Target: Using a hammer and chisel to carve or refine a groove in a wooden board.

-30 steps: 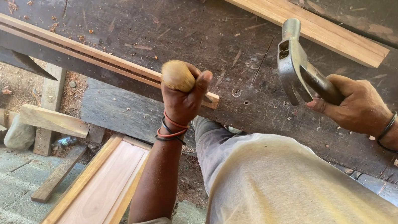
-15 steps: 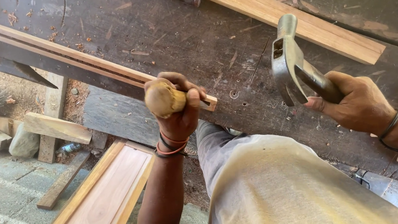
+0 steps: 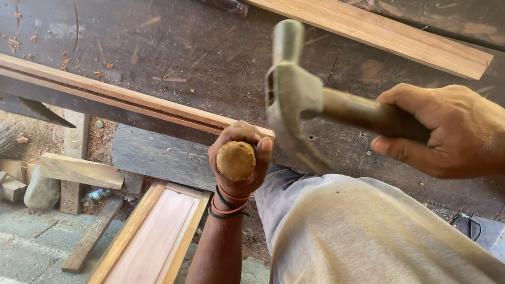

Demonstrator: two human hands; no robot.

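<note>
The left hand (image 3: 239,163) is closed in a fist around a tool with a round, pale wooden butt (image 3: 235,161), whose end faces the camera; the rest of the tool is hidden behind the fingers, at the near edge of the dark, scarred wooden tabletop (image 3: 189,47). The right hand (image 3: 456,130) is wrapped tight around the brown wooden handle of a steel claw hammer (image 3: 294,92), whose head hangs just to the right of the wooden butt, close but not touching it. A long, thin grooved wooden strip (image 3: 99,93) runs along the tabletop edge to the left hand. A broader light wooden plank (image 3: 347,21) lies farther back, well apart. Below on the paved floor (image 3: 5,269) lies a framed wooden panel door (image 3: 138,259).
</note>
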